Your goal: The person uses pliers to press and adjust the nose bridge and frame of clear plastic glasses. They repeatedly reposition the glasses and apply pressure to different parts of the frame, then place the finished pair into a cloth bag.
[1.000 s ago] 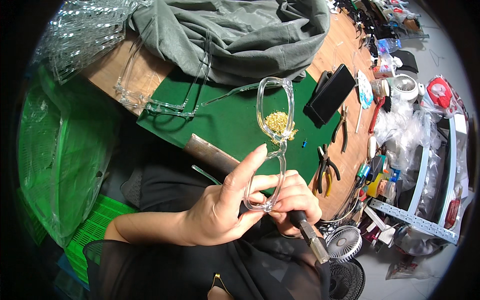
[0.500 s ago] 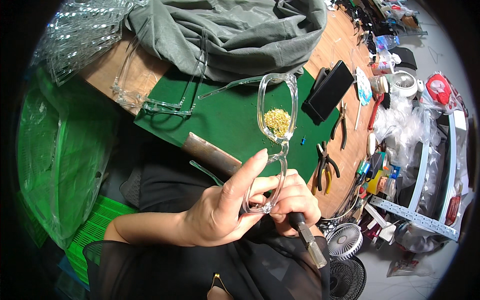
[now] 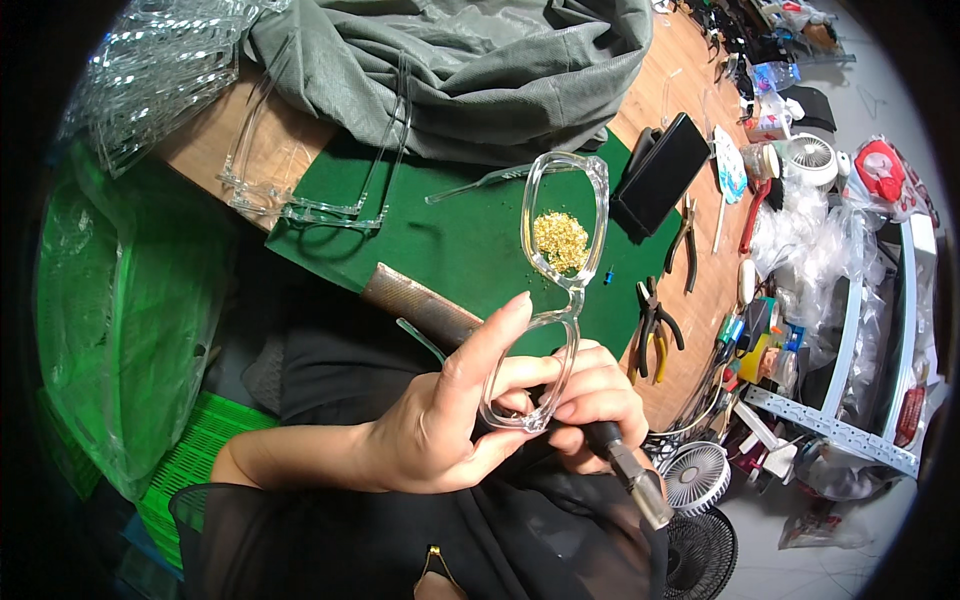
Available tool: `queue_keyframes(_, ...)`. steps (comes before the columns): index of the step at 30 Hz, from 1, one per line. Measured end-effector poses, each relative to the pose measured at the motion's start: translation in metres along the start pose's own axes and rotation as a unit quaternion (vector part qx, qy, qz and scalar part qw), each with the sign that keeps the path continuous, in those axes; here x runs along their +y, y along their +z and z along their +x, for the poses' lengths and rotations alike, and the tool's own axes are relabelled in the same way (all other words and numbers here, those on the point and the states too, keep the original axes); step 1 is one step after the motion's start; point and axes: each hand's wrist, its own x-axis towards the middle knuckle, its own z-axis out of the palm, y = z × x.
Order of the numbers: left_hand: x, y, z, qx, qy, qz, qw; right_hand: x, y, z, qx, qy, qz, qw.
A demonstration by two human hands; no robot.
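Within left grip (image 3: pixel 437 428) — eyeglass frame (image 3: pixel 576 297)

You can read no text, label, brand, number or sign anywhere, whether on your wooden bench (image 3: pixel 700 325) or the red-and-white bag (image 3: pixel 882 180) beyond.

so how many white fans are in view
2: one white fan at upper right, above the clear plastic; the second white fan at lower right, beside the tool in the right hand. Others may be hidden.
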Motion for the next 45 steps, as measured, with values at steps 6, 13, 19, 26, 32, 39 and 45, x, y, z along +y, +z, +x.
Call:
queue_keyframes(6, 0.0, -0.004, 0.002, -0.028, 0.013, 0.015, 0.999, -0.013, -0.035, -0.003, -0.195, 0.155, -0.213, 0.945)
queue_keyframes(13, -0.004, -0.001, 0.003, -0.044, 0.008, 0.018, 0.999, -0.025, -0.037, 0.008, -0.301, 0.201, -0.265, 0.894)
queue_keyframes(19, -0.006, 0.002, -0.004, -0.046, 0.011, 0.031, 0.998, -0.03, -0.035, 0.021, -0.321, 0.176, -0.302, 0.88)
queue_keyframes(26, -0.002, 0.0, -0.004, -0.055, 0.057, 0.159, 0.984, -0.026, -0.031, 0.014, -0.281, 0.138, -0.338, 0.888)
queue_keyframes(32, 0.006, -0.001, -0.001, -0.054, 0.049, 0.192, 0.979, -0.024, -0.026, 0.011, -0.26, 0.112, -0.389, 0.876)
queue_keyframes(39, 0.003, 0.003, -0.003, -0.019, 0.08, 0.212, 0.974, -0.015, -0.021, 0.006, -0.232, 0.086, -0.405, 0.88)
queue_keyframes(45, 0.002, 0.0, -0.003, -0.05, 0.074, 0.205, 0.975, -0.009, -0.023, -0.005, -0.232, 0.096, -0.398, 0.882)
